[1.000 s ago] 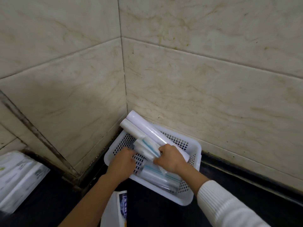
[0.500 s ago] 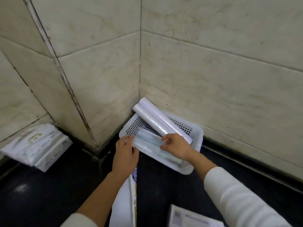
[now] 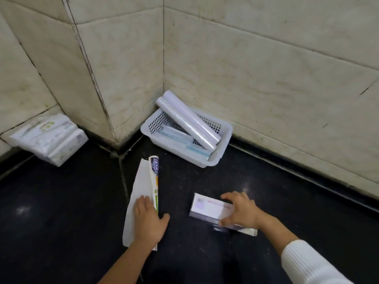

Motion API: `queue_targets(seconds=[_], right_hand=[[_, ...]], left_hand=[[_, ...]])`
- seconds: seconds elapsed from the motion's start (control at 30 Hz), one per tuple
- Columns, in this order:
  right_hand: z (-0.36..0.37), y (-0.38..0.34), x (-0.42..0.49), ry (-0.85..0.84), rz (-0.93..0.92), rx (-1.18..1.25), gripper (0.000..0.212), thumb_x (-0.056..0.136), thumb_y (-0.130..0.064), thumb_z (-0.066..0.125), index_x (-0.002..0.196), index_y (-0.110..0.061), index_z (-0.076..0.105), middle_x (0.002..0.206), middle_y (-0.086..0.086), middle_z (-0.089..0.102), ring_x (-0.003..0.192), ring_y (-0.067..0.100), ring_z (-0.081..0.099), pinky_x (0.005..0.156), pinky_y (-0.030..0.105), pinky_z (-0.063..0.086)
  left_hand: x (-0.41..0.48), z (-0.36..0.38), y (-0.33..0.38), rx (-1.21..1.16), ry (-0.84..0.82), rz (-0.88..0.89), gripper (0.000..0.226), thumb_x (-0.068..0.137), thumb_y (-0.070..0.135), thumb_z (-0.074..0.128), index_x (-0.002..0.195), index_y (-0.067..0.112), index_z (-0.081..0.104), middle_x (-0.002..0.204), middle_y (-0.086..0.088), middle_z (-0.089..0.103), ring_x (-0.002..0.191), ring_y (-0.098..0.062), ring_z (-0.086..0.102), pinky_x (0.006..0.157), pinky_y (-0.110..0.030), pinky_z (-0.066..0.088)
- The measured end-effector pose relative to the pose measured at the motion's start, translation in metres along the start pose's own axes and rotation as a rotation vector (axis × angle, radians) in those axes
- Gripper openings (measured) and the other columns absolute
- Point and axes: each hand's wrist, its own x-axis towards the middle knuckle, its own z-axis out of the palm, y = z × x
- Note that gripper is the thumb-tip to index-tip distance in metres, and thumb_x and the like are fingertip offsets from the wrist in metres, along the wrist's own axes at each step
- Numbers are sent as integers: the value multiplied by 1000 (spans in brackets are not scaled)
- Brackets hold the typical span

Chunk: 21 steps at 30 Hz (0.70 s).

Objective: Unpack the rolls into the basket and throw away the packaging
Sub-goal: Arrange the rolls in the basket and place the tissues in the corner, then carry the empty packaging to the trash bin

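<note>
The rolls (image 3: 187, 119) are seen lying in the white perforated basket (image 3: 223, 138), which is set on the dark floor (image 3: 61, 201) in the corner of the tiled wall (image 3: 266, 68), at about 12 o'clock from the hands. Two long white rolls are laid diagonally, their upper ends propped over the basket's far-left rim toward 11 o'clock; shorter rolls with pale blue bands (image 3: 184, 138) are laid beneath them along the near side.

At 6 o'clock from the basket, a flattened white paper wrapper (image 3: 143, 181) with a printed coloured strip is spread on the floor. The left hand (image 3: 148, 220) is pressed palm-down on its near half, with fingers extended flat and together and the thumb splayed toward 3 o'clock; nothing is gripped. The bare forearm is extended up from the bottom edge toward 12 o'clock.

At 3 o'clock from the wrapper, a white and lilac box (image 3: 209, 208) with a barcode is lying on the floor. The right hand (image 3: 240, 212) is laid over its right part with fingers spread and curved, fingertips on the far edge and the thumb at the near edge; whether the box is actually clasped cannot be told, the hand being blurred. The right arm, in a white ribbed sleeve (image 3: 311, 263), is reached in from 5 o'clock.

Well apart, at 9 o'clock, a white plastic-wrapped pack (image 3: 51, 138) is leaned against the wall
</note>
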Motion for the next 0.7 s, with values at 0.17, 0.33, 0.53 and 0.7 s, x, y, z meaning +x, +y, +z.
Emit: queue_targets(seconds=[0.17,0.33,0.53,0.7], right_hand=[[18,4,-11,93,-11,-113,60,67,-43,71,122,-28,50,120,-2,54,117,22,46,94,44,38],[15,-9,-25,69,-196,68,58,62,-41,74,114,-27,56,109,-3,57,104,18,54,90,38,48],[44,-38,-65,-22,-510,145,47,66,-34,74,108,-24,59,101,-8,62,91,10,60,73,29,52],[114,-60,-140,-320,-701,177,49,73,-37,78,115,-29,54,105,-12,62,94,6,61,66,20,50]], left_hand=[[-26,-5,-1,-57,58,5,41,100,17,37,135,-2,45,157,-15,23,146,-27,16,120,-36,17],[-74,-18,2,-208,211,-15,44,100,16,39,139,-4,39,153,-15,34,143,-27,28,118,-32,22],[-189,-2,-11,-354,519,-167,42,99,19,40,137,2,45,142,-13,50,133,-26,43,113,-39,32],[-337,42,-39,-398,755,-446,41,98,21,40,134,3,48,137,-14,54,127,-29,48,108,-43,37]])
